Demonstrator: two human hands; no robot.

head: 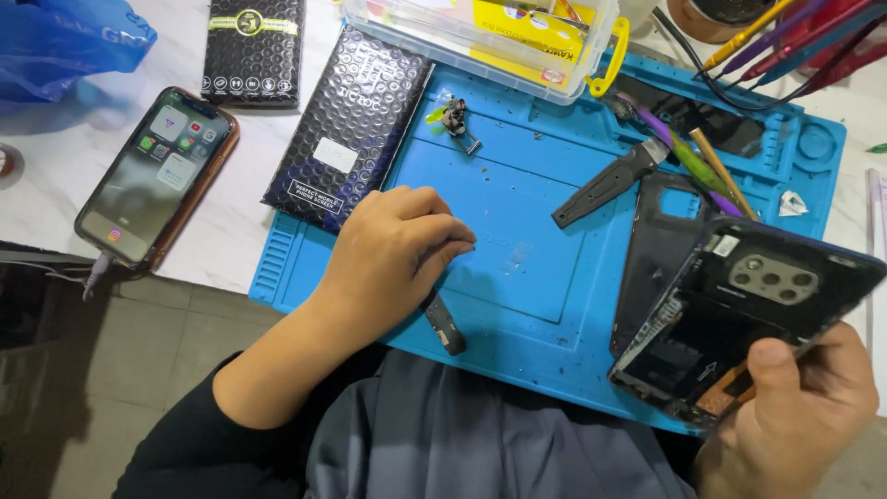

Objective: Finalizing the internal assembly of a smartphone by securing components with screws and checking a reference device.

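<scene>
My left hand [393,245] rests on the blue repair mat [517,194] with its fingers curled, knuckles up, over a small dark flat part [446,325] that sticks out below the palm. Whether it grips that part is hidden. My right hand [795,407] holds an opened dark phone body [739,314] at the mat's right front corner, thumb pressed on its lower inside. The phone's camera module faces up. A black back cover [651,254] lies flat on the mat just left of the held phone.
A lit phone [157,176] on a cable lies at the left. Two black bubble-wrap packets [356,129] sit at the mat's upper left. A clear plastic box [480,37], a black-handled knife [610,180], thin tools [688,152] and a small metal part [455,120] lie further back.
</scene>
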